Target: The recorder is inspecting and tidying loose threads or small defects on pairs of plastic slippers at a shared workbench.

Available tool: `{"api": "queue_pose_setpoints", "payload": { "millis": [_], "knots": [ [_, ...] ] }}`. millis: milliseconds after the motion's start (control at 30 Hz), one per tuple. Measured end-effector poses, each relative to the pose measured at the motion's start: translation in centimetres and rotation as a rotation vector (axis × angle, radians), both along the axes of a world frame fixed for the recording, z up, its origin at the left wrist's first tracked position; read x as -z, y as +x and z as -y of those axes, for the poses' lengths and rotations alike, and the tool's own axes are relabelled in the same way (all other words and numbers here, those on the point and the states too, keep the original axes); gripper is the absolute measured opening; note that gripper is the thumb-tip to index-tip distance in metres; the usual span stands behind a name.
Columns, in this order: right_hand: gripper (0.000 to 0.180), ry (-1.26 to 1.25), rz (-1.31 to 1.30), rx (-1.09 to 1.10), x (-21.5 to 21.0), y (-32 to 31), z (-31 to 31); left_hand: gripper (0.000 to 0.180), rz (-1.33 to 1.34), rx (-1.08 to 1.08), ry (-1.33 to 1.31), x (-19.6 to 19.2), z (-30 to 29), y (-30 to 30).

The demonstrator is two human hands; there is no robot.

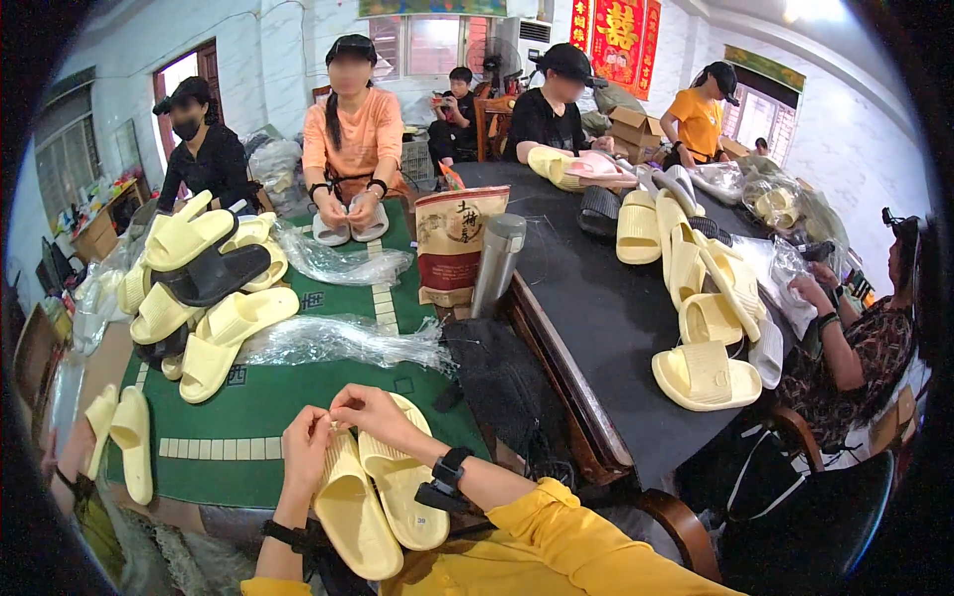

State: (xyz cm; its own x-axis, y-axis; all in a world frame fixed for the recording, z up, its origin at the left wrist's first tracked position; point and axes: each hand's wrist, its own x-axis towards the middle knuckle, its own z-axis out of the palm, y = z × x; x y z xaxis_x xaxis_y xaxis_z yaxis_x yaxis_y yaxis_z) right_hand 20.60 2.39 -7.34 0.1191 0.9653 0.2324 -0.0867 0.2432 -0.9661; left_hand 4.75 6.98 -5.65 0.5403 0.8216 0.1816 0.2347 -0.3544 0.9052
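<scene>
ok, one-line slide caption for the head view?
Both hands, left hand and right hand, pinch together above a pair of yellow slippers at the green table.

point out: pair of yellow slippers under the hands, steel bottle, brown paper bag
pair of yellow slippers (383, 492), head view, on the sole of the right-hand slipper
steel bottle (497, 266), head view, mid-body of the cylinder
brown paper bag (452, 243), head view, centre of its printed front

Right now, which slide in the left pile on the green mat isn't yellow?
The black slide, wedged mid-pile under a pale yellow slide; the others plainly visible there are pale yellow.
</scene>
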Motion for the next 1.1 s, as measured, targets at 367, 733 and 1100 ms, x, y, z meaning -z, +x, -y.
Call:
{"api": "queue_pose_setpoints", "payload": {
  "millis": [367, 733, 1100],
  "knots": [
    [0.012, -0.069, -0.196, 0.188, 0.7, 0.2, -0.3, 0.037, -0.452, 0.104, 0.658, -3.2, 12.6, -5.5],
    [0.008, 0.005, -0.263, 0.174, -0.4, 0.3, 0.3, 0.069, -0.689, -0.029, 0.783, 0.4, 14.9, -2.8],
    [0.011, 0.02, 0.266, 0.219, -4.5, -1.7, 3.6, 0.052, -0.746, -0.127, 0.881, -0.2, 11.5, -10.0]
  ]
}}
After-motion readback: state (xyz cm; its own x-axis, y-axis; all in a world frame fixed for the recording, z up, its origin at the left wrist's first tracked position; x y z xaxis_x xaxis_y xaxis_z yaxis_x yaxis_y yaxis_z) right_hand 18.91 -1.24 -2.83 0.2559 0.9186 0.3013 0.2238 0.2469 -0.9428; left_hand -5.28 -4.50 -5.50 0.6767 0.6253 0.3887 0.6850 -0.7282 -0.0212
